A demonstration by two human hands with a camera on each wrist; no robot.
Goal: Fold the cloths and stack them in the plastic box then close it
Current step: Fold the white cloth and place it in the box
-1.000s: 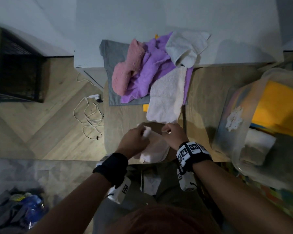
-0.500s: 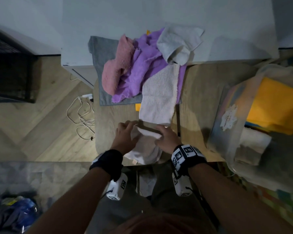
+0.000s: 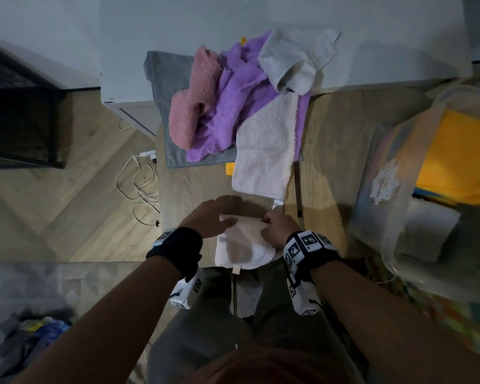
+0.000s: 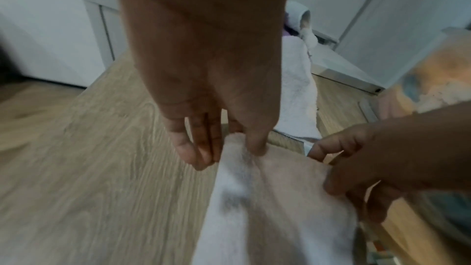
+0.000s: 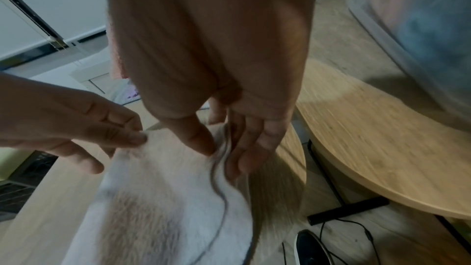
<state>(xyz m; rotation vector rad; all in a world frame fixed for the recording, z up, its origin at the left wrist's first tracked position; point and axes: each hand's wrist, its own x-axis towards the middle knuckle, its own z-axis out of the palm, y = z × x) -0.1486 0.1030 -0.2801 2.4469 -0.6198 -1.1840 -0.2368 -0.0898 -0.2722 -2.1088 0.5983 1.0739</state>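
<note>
A small pale pink-white cloth lies at the near edge of the wooden table, its near end hanging over. My left hand pinches its far left corner between thumb and fingers. My right hand pinches the far right corner, thumb on top and fingers under the layered edge. The clear plastic box stands open on the right, with a yellow cloth and other folded cloths inside.
Further back lies a loose pile: a pink cloth, a purple cloth, a light grey cloth, a white towel and a dark grey cloth beneath. White cables lie on the floor at the left.
My hands, which held the cloth's corners raised and close together, have moved apart and lowered them onto the table. The cloth now lies flatter.
</note>
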